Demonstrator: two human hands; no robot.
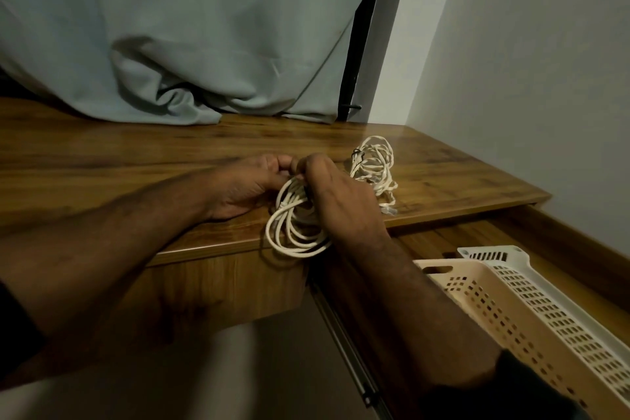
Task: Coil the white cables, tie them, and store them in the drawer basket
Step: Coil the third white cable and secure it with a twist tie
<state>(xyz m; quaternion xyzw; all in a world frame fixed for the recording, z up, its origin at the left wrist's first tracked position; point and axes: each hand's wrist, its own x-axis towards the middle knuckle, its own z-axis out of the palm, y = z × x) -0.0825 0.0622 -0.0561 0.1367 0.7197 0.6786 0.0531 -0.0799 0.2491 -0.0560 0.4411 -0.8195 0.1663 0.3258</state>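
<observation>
A coiled white cable (293, 225) lies at the front edge of the wooden table (136, 160), its loops hanging slightly over the edge. My left hand (249, 181) and my right hand (341, 194) meet at the top of this coil, fingers curled and pinching it there; what sits between the fingertips is hidden. A second white cable coil (375, 164), bound with a dark tie, lies on the table just right of my right hand. A beige perforated basket (494, 303) sits in the open drawer (531, 235) at lower right.
A white perforated basket (545, 290) stands beside the beige one in the drawer. A grey-green curtain (204, 44) drapes onto the back of the table. A white wall (545, 78) closes the right side. The drawer rail (341, 344) runs below my right forearm.
</observation>
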